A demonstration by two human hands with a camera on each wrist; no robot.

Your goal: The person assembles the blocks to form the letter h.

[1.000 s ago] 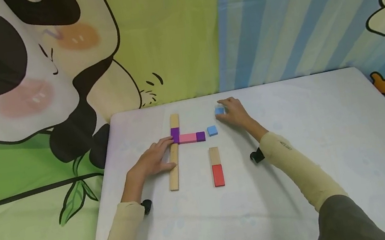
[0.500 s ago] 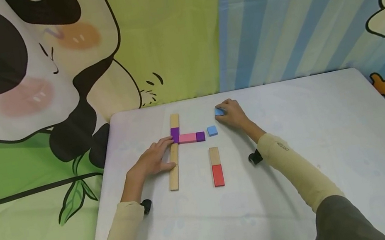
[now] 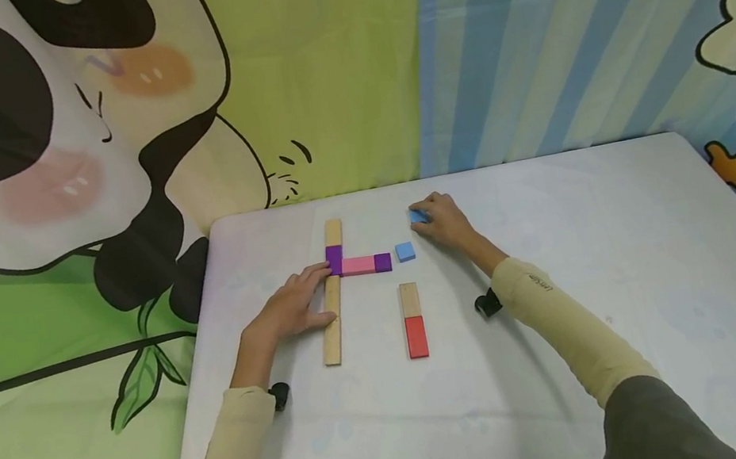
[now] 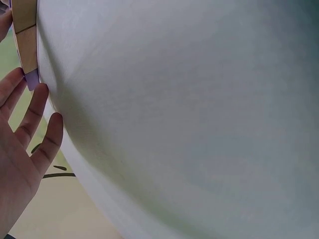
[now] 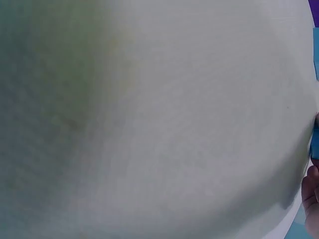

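My left hand point(image 3: 288, 306) lies along the left side of a column of flat blocks. Its fingertips touch a purple block point(image 3: 334, 256), and its thumb rests by a wooden block point(image 3: 332, 339). The left wrist view shows those fingers fairly straight beside the wooden blocks point(image 4: 26, 47). My right hand point(image 3: 448, 222) pinches a blue block point(image 3: 417, 216) between thumb and fingers near the table's far edge. Only the edge of that blue block point(image 5: 315, 144) shows in the right wrist view. A second blue block point(image 3: 404, 252) lies nearer, just right of a small purple block point(image 3: 383, 262).
A pink block point(image 3: 358, 265) joins the column to the small purple block. Closer to me, a wooden block point(image 3: 410, 300) and a red block point(image 3: 416, 337) lie end to end on the white tabletop point(image 3: 515, 431). A printed curtain point(image 3: 328, 67) hangs behind.
The right hand's fingers have come down round the far blue block and gripped it, with the hand shifting slightly left. The left hand stays where it was.
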